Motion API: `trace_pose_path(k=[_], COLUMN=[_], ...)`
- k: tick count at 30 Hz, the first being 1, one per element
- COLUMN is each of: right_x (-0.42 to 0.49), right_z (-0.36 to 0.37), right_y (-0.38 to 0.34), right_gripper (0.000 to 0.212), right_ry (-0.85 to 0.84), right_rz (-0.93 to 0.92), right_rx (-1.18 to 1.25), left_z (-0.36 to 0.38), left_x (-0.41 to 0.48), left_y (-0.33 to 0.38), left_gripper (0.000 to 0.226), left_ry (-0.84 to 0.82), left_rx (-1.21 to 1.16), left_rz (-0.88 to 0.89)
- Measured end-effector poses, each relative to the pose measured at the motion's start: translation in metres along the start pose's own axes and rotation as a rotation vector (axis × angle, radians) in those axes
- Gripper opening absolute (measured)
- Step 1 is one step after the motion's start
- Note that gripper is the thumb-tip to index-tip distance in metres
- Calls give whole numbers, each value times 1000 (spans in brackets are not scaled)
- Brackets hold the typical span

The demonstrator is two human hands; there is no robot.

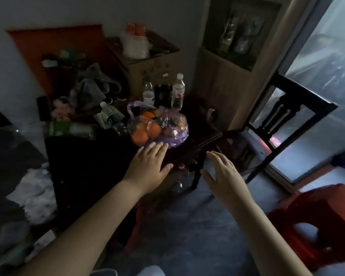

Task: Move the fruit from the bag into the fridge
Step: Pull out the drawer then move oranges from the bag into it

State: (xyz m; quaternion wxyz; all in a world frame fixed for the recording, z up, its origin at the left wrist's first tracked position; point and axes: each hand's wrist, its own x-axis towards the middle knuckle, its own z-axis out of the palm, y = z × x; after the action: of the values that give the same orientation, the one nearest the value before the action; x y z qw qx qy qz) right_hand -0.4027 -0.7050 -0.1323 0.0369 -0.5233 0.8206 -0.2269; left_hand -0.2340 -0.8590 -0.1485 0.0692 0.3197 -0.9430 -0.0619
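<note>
Plainly crowded on its left with green packets [68, 129], the dark table [84, 156] leaves little room to work. The left hand [147, 164] reaches out flat, fingers straight and holding nothing, its fingertips at the near edge of the purple bag [175, 134]. The bag sits on the table with the oranges [140, 137] inside. Upright bottles [178, 92] stand just behind the bag, and a hasty lift could topple them. Its mouth looks loose, so tipping it may spill fruit over the nearby table edge. The right hand [223, 172] hovers open and empty, apart from the bag. No fridge shows.
</note>
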Motion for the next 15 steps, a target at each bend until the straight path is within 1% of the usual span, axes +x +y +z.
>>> trace_pose_path(k=[3,6,11,15], right_x=[46,98,176,237], right_z=[19,41,86,108], right_y=[-7,-15,-21,-21], right_gripper=[56,56,56,47], right_ry=[-55,-100,-214,-295], right_rz=[-82,-146,-210,-217], right_rx=[8,1,-18,-44], left_z=[-2,4,25,38], left_x=[22,49,108,164], left_y=[-26,-56,-113,-157], left_gripper=[72,67,62,60], left_ry=[25,24,19,8], left_rx=[4,8,-34,-77], left_rz=[-69,-115,-184,-179])
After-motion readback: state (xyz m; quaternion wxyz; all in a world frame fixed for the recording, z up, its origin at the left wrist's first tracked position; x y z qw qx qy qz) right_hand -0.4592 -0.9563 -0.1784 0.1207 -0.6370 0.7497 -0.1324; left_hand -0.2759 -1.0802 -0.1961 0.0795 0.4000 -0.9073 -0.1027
